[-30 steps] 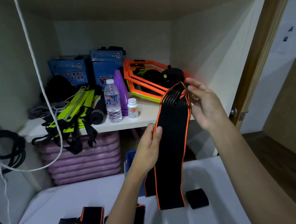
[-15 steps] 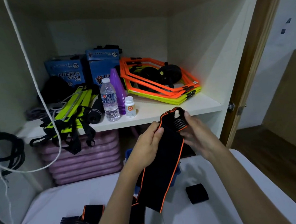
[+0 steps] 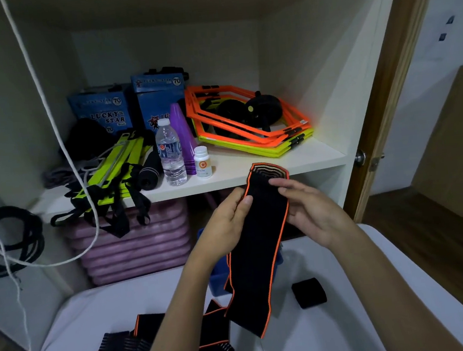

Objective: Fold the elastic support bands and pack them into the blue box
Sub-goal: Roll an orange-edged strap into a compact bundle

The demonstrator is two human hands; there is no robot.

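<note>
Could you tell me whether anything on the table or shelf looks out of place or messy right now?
Nothing looks damaged or spilled. The unfolded bands lie in a loose overlapping heap at the table's near edge, and the black straps of the yellow gear dangle over the shelf front.

Bare forearms, apparently no sleeves.
</note>
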